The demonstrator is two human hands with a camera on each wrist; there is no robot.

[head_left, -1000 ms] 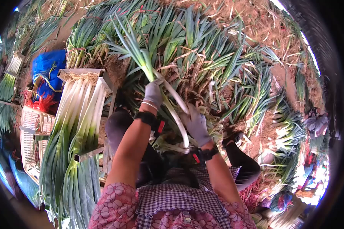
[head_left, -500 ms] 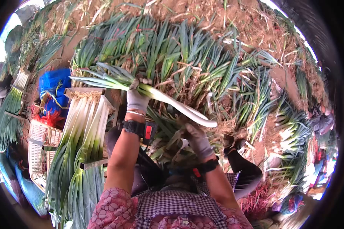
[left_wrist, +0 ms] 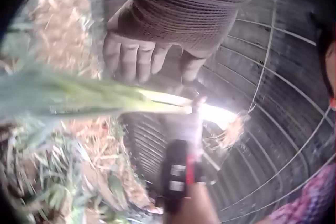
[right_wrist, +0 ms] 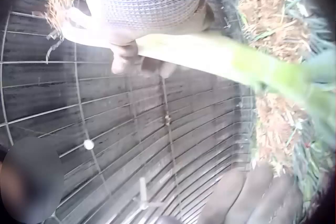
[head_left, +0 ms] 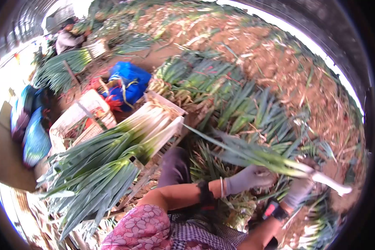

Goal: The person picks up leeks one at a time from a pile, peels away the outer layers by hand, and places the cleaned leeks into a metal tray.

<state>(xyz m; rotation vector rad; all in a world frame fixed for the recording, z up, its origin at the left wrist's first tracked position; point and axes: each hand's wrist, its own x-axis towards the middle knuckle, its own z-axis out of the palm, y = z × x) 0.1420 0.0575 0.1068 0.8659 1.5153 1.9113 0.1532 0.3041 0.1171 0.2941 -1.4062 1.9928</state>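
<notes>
My gloved right hand grips the leeks around their white shafts. The green leaves point left, while the root end sticks out on the right. In the right wrist view, curled fingertips of that hand show below the pale shaft, with stringy roots beyond them. Close beside the leaves is my gloved left hand, holding nothing. The left wrist view shows the left hand's fingers loosely extended just above the stalks.
To the left, a stack of leeks lies in a metal-ended rack. A pale plastic basket and a blue bag stand behind it. Rows of leeks cover the ground ahead. Another person sits at the far left.
The left hand held the leeks earlier; now the right hand has them and the left has let go. Both hands moved right in the head view, which has turned left.
</notes>
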